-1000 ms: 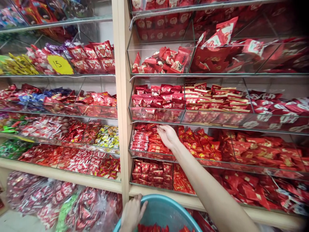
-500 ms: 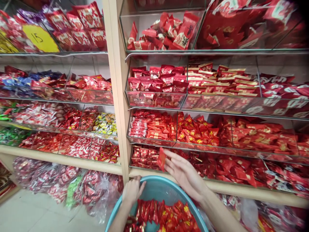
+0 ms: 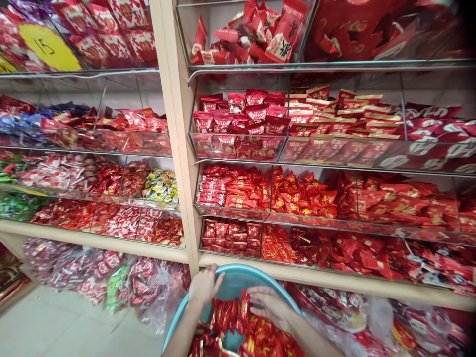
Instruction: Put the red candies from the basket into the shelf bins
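A teal plastic basin (image 3: 242, 269) stands below the shelves, with many red candy packets (image 3: 267, 339) lying inside. At its upper left, my left hand (image 3: 202, 289) grips the rim, thumb on the inner side. My right hand (image 3: 268, 303) is down inside the basin, above the heap. Its fingers pinch a red candy packet (image 3: 245, 301), held upright against the row of packets. Part of that packet is hidden among the others.
Behind the basin, glass-fronted shelves (image 3: 293, 218) hold compartments of red packets. A wooden post (image 3: 182, 139) divides them from more shelves at left, where a yellow price tag (image 3: 46, 45) reads 15. Clear plastic bags of packets (image 3: 148, 282) lie on the floor under the lowest ledge.
My right hand has come down from in front of the lowest shelf into the basin, bringing the red candy packet with it. My left hand stays on the rim.
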A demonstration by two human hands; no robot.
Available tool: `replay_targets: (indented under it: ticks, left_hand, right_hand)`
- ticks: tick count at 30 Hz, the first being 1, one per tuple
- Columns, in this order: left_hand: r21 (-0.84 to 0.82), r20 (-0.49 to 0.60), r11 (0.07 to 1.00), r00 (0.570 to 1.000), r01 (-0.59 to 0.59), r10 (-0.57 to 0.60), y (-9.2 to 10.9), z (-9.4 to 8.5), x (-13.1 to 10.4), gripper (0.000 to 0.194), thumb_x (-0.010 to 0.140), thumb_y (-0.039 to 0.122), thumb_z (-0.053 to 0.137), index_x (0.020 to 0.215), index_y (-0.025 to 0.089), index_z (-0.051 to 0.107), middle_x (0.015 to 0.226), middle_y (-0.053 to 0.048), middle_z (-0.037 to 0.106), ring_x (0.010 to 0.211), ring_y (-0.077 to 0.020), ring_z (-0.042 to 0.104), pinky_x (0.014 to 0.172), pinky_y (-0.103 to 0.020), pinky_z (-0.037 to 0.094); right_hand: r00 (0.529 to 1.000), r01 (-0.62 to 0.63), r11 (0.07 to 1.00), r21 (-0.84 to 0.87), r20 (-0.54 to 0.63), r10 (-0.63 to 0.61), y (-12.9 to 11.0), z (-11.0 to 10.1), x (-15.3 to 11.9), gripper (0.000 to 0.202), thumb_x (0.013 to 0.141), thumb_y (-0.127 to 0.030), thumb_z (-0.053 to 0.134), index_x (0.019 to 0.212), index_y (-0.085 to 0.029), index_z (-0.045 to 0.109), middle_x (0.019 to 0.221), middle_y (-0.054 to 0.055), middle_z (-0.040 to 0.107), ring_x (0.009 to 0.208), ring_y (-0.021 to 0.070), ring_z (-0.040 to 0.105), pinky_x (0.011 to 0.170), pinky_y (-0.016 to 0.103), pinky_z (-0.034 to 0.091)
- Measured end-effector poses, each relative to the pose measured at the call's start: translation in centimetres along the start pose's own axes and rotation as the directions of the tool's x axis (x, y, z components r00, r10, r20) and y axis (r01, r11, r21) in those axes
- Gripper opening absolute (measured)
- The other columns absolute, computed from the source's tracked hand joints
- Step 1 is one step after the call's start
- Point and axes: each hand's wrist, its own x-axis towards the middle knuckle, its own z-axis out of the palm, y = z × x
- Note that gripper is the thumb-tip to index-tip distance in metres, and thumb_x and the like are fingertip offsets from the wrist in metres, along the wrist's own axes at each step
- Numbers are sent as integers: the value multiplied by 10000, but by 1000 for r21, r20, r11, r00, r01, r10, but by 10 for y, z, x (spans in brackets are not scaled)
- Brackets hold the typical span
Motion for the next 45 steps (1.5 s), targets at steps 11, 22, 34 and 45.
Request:
replay_targets:
  ticks: [11, 22, 34, 45]
  left_hand:
    - [6, -59, 1000, 998, -21, 21, -3, 9, 1, 500, 892, 503, 169, 1088, 196, 510, 977, -100, 651, 830, -223, 644, 666, -301, 462]
    - [-21, -41, 1000, 999, -7, 6, -6, 14, 3, 487, 898, 475, 169, 1132, 204, 499, 1041, -98, 633, 887, -210, 628, 708, -299, 460]
    - [-52, -49, 999, 999, 2, -5, -8, 20, 4, 497, 895, 478, 181, 1154, 201, 503, 1061, -102, 634, 916, -213, 619, 739, -296, 457]
    - [-75, -38, 997, 999, 14, -17, -9, 20, 3, 486, 897, 465, 184, 1154, 205, 505, 1057, -97, 631, 924, -204, 613, 731, -285, 452]
  right_hand:
    - [997, -3, 987, -158, -75, -9, 19, 12, 17, 241, 569, -301, 661, 774, -179, 630, 832, 28, 622, 846, 154, 571, 772, 289, 450]
    - [837, 470, 485, -737, 197, -510, -20, 28, -14, 201, 674, -201, 560, 843, -166, 663, 997, 82, 631, 975, 221, 566, 884, 317, 402]
    - [251, 528, -501, -686, 690, -679, -274, 116, -84, 260, 886, -168, 395, 1089, -178, 558, 1052, 70, 580, 1008, 173, 504, 883, 328, 413]
    - [434, 289, -575, -766, 640, -634, -308, 151, -35, 363, 798, -79, 440, 1138, -145, 548, 1116, 97, 530, 1002, 204, 476, 832, 324, 406]
